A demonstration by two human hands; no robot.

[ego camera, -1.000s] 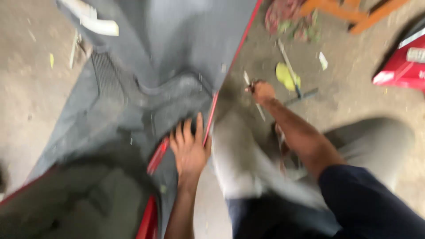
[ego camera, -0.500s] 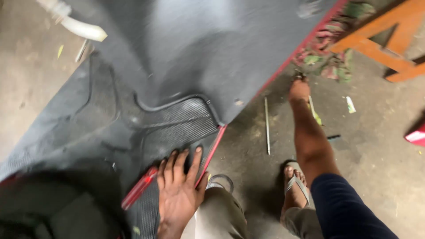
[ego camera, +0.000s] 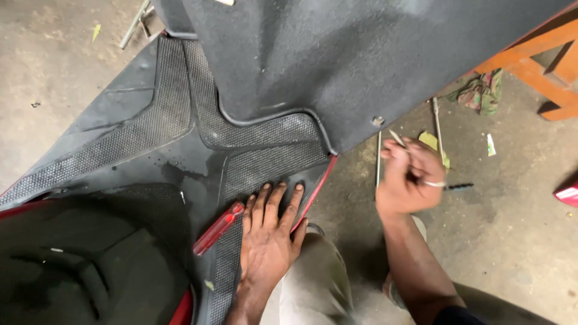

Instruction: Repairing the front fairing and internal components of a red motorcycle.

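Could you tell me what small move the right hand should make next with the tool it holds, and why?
Probably bring the tool's tip to the screw in the dark panel. The right hand holds a thin tool raised just below and right of that screw, not touching it, while the left hand lies flat on the footboard, steadying the body.
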